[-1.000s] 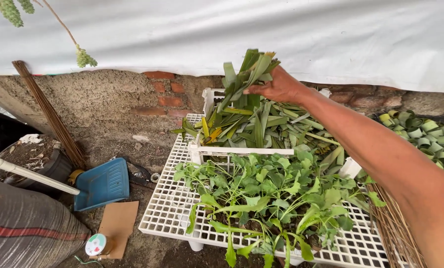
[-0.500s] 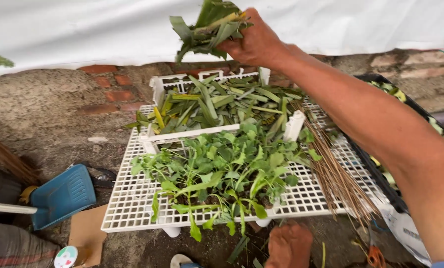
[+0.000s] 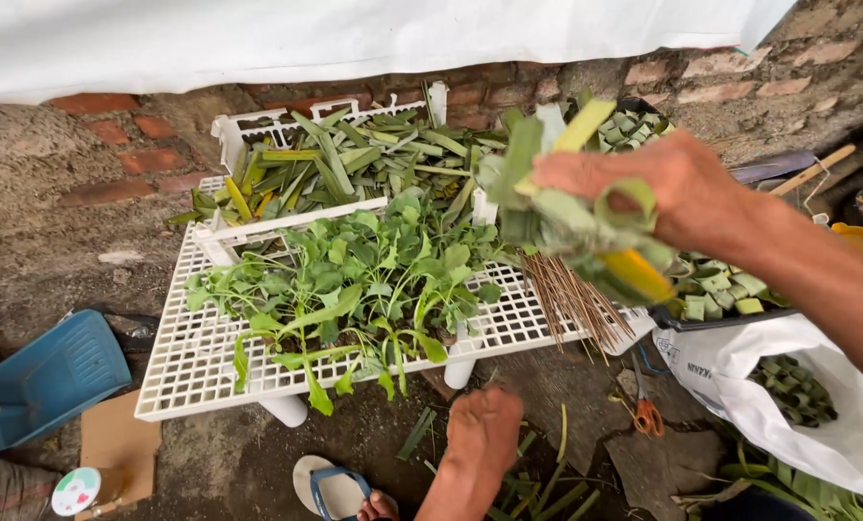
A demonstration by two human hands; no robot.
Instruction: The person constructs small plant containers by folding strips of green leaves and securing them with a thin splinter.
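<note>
My right hand (image 3: 677, 188) is shut on a bundle of cut green leaf strips (image 3: 557, 207), held in the air above the right edge of a white plastic grid rack (image 3: 195, 362). Leafy green plants (image 3: 354, 280) lie on the rack's front part. More long leaf strips (image 3: 354, 159) are piled on its back part. A bunch of thin brown sticks (image 3: 576, 304) lies on the rack's right edge, just below the held bundle. My left hand is out of view. My bare foot (image 3: 479, 439) rests on the ground in front of the rack.
A brick wall (image 3: 113, 145) under a white sheet stands behind. A blue dustpan (image 3: 50, 376) and cardboard (image 3: 118, 444) lie at left. A white bag (image 3: 769, 396) of woven leaf pieces, orange-handled scissors (image 3: 646, 410) and a sandal (image 3: 330, 487) are nearby.
My right hand has brought the leaf bundle from high over the rack's back down and to the right, toward me. The view has shifted right.
</note>
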